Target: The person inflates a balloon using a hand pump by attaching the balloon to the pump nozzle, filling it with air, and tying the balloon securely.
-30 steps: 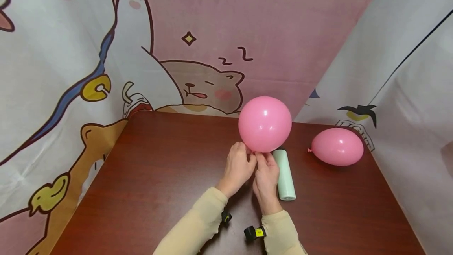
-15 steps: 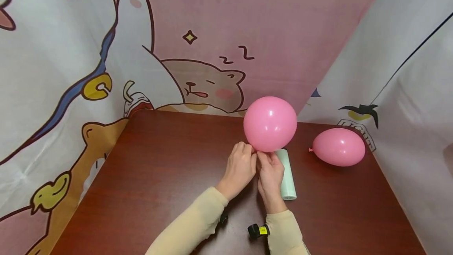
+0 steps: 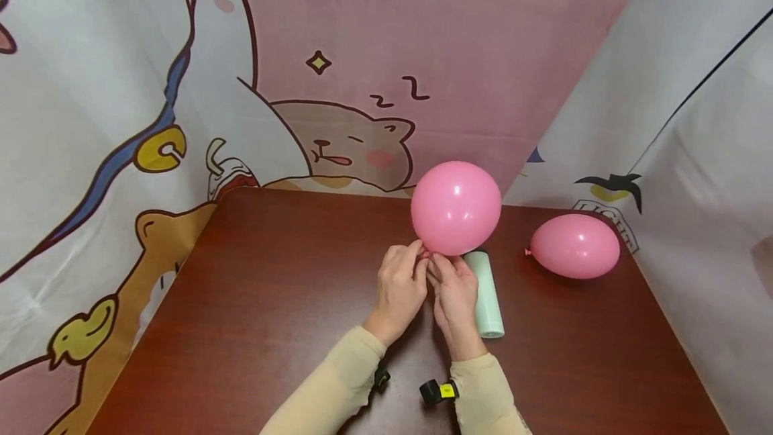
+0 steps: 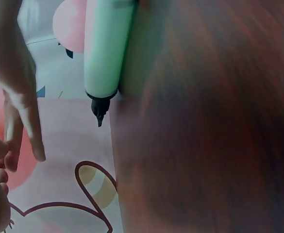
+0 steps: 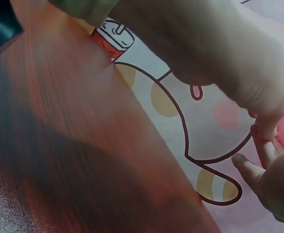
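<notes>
In the head view a round, inflated pink balloon (image 3: pixel 455 207) stands above both hands over the back of the table. My left hand (image 3: pixel 398 291) pinches its neck from the left. From the other side my right hand (image 3: pixel 455 294) grips the same neck with thumb and fingers, and a bit of pink rubber shows between the fingertips. The right wrist view shows the left hand (image 5: pixel 229 58) bent down to the neck, right fingers (image 5: pixel 248 167) close below it. Just right of the right hand lies a mint-green balloon pump (image 3: pixel 486 297), its black nozzle (image 4: pixel 100 109) visible in the left wrist view.
A second, tied pink balloon (image 3: pixel 576 246) rests at the table's back right. The dark red-brown table (image 3: pixel 272 301) backs onto a cartoon-printed cloth (image 3: pixel 483 52), which also hangs at both sides. Black wrist cameras (image 3: pixel 431 392) sit under the sleeves.
The hands and the round balloon have shifted slightly to the right. The fingers have changed their hold at the neck, more of which shows now. The pump and second balloon stay put.
</notes>
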Demonstrator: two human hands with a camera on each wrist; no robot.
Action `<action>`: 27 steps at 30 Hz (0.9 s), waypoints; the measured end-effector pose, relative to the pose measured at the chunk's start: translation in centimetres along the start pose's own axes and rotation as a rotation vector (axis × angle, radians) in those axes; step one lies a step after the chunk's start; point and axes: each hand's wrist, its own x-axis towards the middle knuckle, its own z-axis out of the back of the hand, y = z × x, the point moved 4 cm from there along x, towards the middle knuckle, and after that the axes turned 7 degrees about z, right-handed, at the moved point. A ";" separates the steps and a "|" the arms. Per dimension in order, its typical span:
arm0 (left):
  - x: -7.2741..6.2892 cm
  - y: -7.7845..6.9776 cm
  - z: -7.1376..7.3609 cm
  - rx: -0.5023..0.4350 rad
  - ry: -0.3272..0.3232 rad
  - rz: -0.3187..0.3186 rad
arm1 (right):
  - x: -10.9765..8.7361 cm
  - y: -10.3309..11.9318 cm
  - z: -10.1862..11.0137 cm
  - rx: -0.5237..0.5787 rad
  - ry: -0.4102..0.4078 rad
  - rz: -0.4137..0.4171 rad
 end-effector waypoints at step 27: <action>0.6 2.1 -0.1 -0.372 0.099 0.468 | -0.2 -0.7 -0.2 -0.093 0.000 0.018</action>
